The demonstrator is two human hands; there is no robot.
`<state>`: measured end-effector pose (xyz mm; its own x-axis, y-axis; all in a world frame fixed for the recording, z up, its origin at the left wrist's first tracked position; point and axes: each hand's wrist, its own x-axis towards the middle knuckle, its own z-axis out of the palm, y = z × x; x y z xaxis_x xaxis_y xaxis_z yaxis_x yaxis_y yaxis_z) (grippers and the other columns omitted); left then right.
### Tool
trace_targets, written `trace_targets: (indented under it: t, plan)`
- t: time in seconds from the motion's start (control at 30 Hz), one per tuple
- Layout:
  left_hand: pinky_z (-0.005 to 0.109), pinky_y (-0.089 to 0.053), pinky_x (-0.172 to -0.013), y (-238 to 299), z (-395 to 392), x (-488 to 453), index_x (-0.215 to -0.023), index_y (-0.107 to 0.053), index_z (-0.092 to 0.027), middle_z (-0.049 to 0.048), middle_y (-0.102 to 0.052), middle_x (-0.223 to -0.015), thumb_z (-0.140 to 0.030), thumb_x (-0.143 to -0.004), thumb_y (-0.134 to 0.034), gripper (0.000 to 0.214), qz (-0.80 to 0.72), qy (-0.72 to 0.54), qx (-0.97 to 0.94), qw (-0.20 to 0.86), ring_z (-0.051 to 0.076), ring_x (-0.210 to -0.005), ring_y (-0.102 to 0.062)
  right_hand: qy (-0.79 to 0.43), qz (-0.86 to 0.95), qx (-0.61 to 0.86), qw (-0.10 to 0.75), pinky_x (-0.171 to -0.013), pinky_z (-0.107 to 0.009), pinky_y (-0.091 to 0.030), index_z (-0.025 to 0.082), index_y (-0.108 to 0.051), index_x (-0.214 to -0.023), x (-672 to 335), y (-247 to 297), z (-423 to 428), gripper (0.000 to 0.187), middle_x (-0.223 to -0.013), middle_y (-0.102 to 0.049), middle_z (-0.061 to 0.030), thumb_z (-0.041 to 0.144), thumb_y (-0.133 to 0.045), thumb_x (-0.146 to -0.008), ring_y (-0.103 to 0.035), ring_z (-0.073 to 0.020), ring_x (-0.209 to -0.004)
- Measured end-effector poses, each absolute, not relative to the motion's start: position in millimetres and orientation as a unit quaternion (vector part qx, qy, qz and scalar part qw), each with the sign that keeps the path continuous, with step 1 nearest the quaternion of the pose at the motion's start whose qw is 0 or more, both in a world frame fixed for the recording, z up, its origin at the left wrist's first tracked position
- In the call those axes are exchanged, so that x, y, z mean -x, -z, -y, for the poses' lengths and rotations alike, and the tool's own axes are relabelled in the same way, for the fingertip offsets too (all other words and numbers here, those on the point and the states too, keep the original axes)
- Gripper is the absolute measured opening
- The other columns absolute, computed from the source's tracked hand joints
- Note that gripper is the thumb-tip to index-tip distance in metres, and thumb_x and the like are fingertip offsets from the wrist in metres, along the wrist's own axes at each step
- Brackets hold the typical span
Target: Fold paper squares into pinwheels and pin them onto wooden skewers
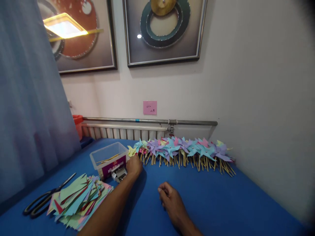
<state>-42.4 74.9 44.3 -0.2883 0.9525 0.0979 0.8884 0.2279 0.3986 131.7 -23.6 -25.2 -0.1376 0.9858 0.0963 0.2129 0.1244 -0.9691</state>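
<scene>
We are holding our left hand (134, 166) at the left end of a row of pastel paper pinwheels (170, 147) on thin wooden sticks, which are lying along the far side of the blue-covered table (221, 203). Its fingertips are hiding from us, so we cannot tell whether it is grasping anything; it is possibly touching one pale yellow paper pinwheel (131, 150). Our right hand (171, 200) is curling its fingers inward nearer us, and whether it is gripping something we cannot tell. Beside the left hand, one clear plastic tub with a purple label (112, 168) is containing thin sticks, and one small grey-white cardboard box (119, 172) is standing open. The pinwheels are overlapping, but we are counting at least six heads. One stack of multicoloured cut paper (80, 200) is defying our count. One pair of black-handled scissors (57, 189) is lying beside it. Two dark-framed pictures (163, 55) are running out of view above.
</scene>
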Motion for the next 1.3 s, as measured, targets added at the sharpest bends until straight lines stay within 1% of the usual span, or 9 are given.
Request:
trace_targets:
  t: [0.23, 0.43, 0.67, 0.8, 0.9, 1.07, 1.13, 1.23, 1.3]
  plan:
    - [0.029, -0.044, -0.077, -14.0, -3.2, 23.9, -0.098, -0.069, -0.017, 0.0122, -0.071, -0.098, -0.021, -0.093, -0.045, 0.025, -0.630, -0.157, -0.757, 0.067, 0.023, -0.092, -0.068, -0.432, 0.605, 0.506, 0.437, -0.047, -0.023, -0.034, 0.024, -0.052, -0.079, -133.2, 21.9, 23.9, 0.028, -0.061, -0.050, 0.0053, 0.050, -0.048, -0.086, -0.045, -0.0117, -0.048]
    - [0.033, -0.047, -0.072, 14.0, 23.8, 17.2, -0.101, -0.068, -0.015, 0.0174, -0.067, -0.100, -0.021, -0.095, -0.039, 0.030, -0.529, -0.111, -0.840, 0.043, 0.025, -0.082, -0.067, -0.382, 0.602, 0.517, 0.473, -0.050, -0.025, -0.034, 0.024, -0.053, -0.076, -138.4, 16.5, 27.0, 0.034, -0.059, -0.045, 0.0055, 0.055, -0.047, -0.086, -0.040, -0.0130, -0.050]
    - [0.034, -0.045, -0.071, -0.5, 28.4, 26.2, -0.094, -0.068, -0.016, 0.0161, -0.067, -0.092, -0.022, -0.093, -0.043, 0.026, -0.504, -0.139, -0.851, 0.048, 0.024, -0.078, -0.064, -0.356, 0.614, 0.534, 0.461, -0.053, -0.027, -0.034, 0.024, -0.052, -0.073, -143.6, 6.7, 34.5, 0.036, -0.055, -0.041, 0.0064, 0.058, -0.050, -0.085, -0.036, -0.0138, -0.050]
    - [0.032, -0.044, -0.069, -12.6, 52.9, 51.5, -0.093, -0.068, -0.017, 0.0143, -0.066, -0.089, -0.024, -0.096, -0.039, 0.030, -0.552, -0.197, -0.810, 0.019, 0.022, -0.075, -0.062, -0.355, 0.617, 0.537, 0.453, -0.053, -0.027, -0.034, 0.024, -0.052, -0.072, -144.3, 4.1, 36.8, 0.034, -0.056, -0.041, 0.0061, 0.054, -0.049, -0.086, -0.037, -0.0136, -0.051]
    - [0.030, -0.044, -0.075, -22.2, 67.7, 97.2, -0.092, -0.068, -0.019, 0.0121, -0.066, -0.090, -0.023, -0.097, -0.036, 0.033, -0.605, -0.234, -0.761, -0.025, 0.021, -0.081, -0.062, -0.353, 0.618, 0.540, 0.450, -0.053, -0.027, -0.034, 0.023, -0.052, -0.071, -143.9, 7.5, 35.1, 0.033, -0.057, -0.042, 0.0060, 0.053, -0.049, -0.087, -0.037, -0.0132, -0.051]
    - [0.038, -0.041, -0.099, -39.5, 78.3, 211.4, -0.117, -0.065, -0.016, 0.0157, -0.065, -0.126, -0.036, -0.097, -0.035, 0.041, -0.776, -0.243, -0.562, -0.151, 0.029, -0.115, -0.058, -0.351, 0.620, 0.529, 0.461, -0.053, -0.026, -0.033, 0.023, -0.054, -0.072, -140.9, 14.4, 31.0, 0.031, -0.057, -0.042, 0.0058, 0.050, -0.049, -0.087, -0.039, -0.0138, -0.052]
    - [0.044, -0.042, -0.099, -39.6, 80.4, 249.7, -0.125, -0.061, -0.013, 0.0180, -0.061, -0.134, -0.041, -0.096, -0.032, 0.049, -0.824, -0.185, -0.525, -0.103, 0.033, -0.124, -0.054, -0.355, 0.619, 0.524, 0.465, -0.053, -0.026, -0.033, 0.024, -0.052, -0.071, -139.9, 13.8, 31.0, 0.031, -0.056, -0.041, 0.0060, 0.050, -0.049, -0.087, -0.038, -0.0140, -0.053]
    - [0.045, -0.045, -0.093, -27.8, 83.0, 282.9, -0.109, -0.069, -0.014, 0.0177, -0.069, -0.122, -0.046, -0.096, -0.026, 0.055, -0.837, -0.121, -0.532, 0.034, 0.035, -0.113, -0.062, -0.364, 0.615, 0.525, 0.463, -0.053, -0.026, -0.032, 0.024, -0.051, -0.070, -139.2, 11.9, 31.7, 0.030, -0.057, -0.042, 0.0059, 0.049, -0.049, -0.087, -0.039, -0.0143, -0.054]
    - [0.043, -0.046, -0.092, -17.5, 84.8, 289.9, -0.107, -0.071, -0.018, 0.0137, -0.072, -0.118, -0.047, -0.094, -0.031, 0.051, -0.834, -0.130, -0.535, 0.032, 0.034, -0.111, -0.064, -0.364, 0.616, 0.524, 0.462, -0.054, -0.026, -0.033, 0.024, -0.050, -0.070, -139.4, 12.3, 31.9, 0.030, -0.058, -0.043, 0.0059, 0.048, -0.048, -0.087, -0.040, -0.0141, -0.055]
